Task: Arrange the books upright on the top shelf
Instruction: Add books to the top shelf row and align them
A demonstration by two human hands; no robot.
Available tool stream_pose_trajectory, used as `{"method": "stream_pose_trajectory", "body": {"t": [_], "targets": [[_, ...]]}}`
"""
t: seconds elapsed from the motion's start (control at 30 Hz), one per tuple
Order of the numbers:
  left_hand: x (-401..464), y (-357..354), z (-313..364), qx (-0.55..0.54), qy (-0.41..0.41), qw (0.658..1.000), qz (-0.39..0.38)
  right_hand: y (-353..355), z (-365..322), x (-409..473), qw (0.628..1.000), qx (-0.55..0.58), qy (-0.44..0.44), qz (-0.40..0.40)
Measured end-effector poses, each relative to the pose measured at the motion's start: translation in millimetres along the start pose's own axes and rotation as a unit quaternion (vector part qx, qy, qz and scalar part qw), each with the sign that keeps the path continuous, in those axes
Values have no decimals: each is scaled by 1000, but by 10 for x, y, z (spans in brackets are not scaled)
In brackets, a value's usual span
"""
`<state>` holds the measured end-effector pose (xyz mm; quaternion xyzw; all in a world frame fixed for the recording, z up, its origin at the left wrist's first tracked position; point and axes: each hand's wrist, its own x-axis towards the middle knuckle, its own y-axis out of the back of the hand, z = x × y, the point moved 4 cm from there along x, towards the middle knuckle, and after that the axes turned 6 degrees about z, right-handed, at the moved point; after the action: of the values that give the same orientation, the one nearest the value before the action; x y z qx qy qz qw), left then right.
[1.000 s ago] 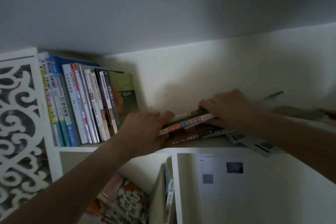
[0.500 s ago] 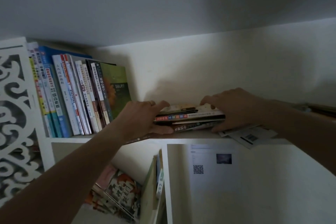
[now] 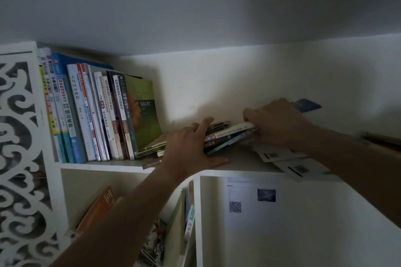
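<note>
A small stack of flat books (image 3: pixel 227 135) lies on the white top shelf (image 3: pixel 104 163), its right end tilted up. My left hand (image 3: pixel 188 149) grips the stack's left end, fingers over the top and thumb flat on the shelf below. My right hand (image 3: pixel 275 123) grips the right end, fingers curled over the top book's edge. A row of upright books (image 3: pixel 95 112) fills the shelf's left part and ends in a green-covered book (image 3: pixel 144 115). A few thin books (image 3: pixel 152 148) lie flat at its foot.
Loose sheets with QR codes (image 3: pixel 288 161) lie on the shelf under my right forearm. A blue book (image 3: pixel 306 105) pokes up behind my right hand. A carved white side panel (image 3: pixel 19 136) closes the left end. The lower compartments hold leaning books (image 3: pixel 184 219).
Both hands have lifted the right end of the stack, so it tilts up from the shelf. The stack has shifted slightly right, and my right hand moved up with it.
</note>
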<state>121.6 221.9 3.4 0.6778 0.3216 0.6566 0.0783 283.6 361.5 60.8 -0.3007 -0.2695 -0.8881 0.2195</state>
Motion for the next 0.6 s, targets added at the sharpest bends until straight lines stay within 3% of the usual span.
{"method": "stream_pose_trajectory", "body": {"t": [0.13,0.2,0.27,0.33,0.43,0.5,0.53,0.6], "targets": [[112,0,-35,-3,102,994,40,102,134,308,1000,-1,-2,-16],[174,13,-88,-6,112,992,62,144,194,317,998,-8,-40,44],[233,55,-135,-16,122,990,67,186,226,250,980,-41,-141,131],[292,120,-176,-24,143,987,72,226,117,141,936,-42,-320,141],[342,162,-266,-32,174,979,96,140,-113,106,818,74,-554,135],[347,163,-319,-64,191,973,108,-104,-158,165,718,230,-653,69],[351,183,-362,-80,199,969,119,-288,-181,227,642,341,-685,42],[348,266,-446,-111,227,956,148,-329,-356,335,436,551,-711,34]]}}
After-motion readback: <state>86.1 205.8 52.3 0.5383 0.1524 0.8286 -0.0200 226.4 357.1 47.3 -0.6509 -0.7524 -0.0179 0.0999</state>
